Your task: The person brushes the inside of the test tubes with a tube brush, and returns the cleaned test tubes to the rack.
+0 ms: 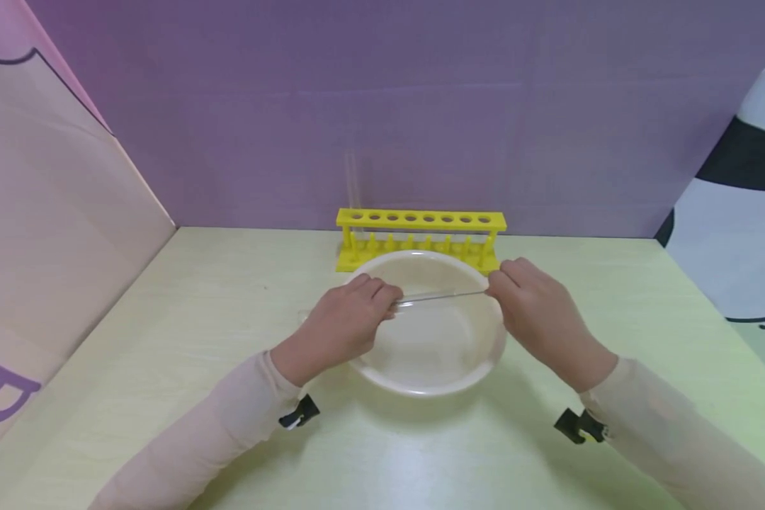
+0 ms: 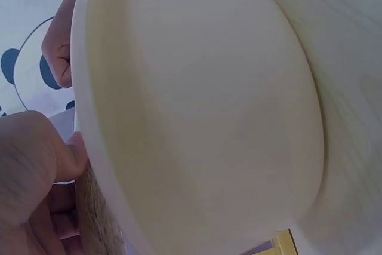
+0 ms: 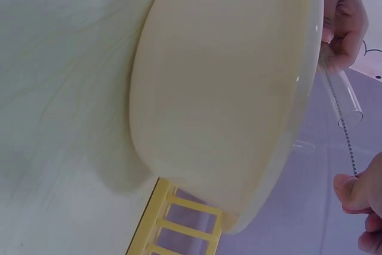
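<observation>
Over the white basin, my left hand grips a clear glass test tube, its open mouth toward the right. My right hand pinches the twisted wire handle of a test tube brush, and that wire runs into the tube's mouth. Brown bristles show beside the left fingers in the left wrist view. Tube and wire lie nearly level in the head view, slightly higher at the right. Part of the tube is hidden behind the left fingers.
A yellow test tube rack stands behind the basin, close to the purple back wall. Another clear test tube stands upright in its leftmost hole. The pale wooden table extends around the basin.
</observation>
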Motion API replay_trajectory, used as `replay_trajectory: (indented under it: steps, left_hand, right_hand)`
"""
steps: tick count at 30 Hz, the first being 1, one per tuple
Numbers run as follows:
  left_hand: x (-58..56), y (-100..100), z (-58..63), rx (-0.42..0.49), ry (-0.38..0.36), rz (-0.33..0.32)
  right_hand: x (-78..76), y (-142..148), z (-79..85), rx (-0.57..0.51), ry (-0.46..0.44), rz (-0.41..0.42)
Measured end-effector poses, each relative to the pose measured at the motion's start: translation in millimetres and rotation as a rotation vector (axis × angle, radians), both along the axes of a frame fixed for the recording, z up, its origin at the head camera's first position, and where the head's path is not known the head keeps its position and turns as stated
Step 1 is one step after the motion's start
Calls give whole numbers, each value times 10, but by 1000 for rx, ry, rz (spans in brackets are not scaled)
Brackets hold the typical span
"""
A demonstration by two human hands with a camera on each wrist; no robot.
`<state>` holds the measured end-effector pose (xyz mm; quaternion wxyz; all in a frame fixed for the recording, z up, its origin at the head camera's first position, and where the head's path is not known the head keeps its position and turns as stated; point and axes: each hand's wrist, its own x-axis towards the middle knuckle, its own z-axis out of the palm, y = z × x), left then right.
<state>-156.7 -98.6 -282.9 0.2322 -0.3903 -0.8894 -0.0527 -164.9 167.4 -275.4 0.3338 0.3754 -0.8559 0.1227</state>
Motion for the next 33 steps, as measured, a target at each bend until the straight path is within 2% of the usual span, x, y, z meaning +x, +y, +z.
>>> replay_trajectory:
  steps: [10, 15, 21, 28, 33]
  left_hand:
    - [42, -41, 39, 4, -93, 2]
    - [59, -89, 80, 24, -152, -16]
    - [49, -140, 103, 56, -182, -46]
    - [52, -176, 153, 42, -305, -47]
    - [47, -204, 192, 35, -359, -41]
  right_hand:
    - [18, 112, 11, 2, 96, 32]
    - [36, 150, 31, 11, 116, 33]
    - [25, 194, 27, -6, 145, 44]
    - [34, 247, 21, -18, 158, 31]
    - [28, 272, 24, -37, 173, 34]
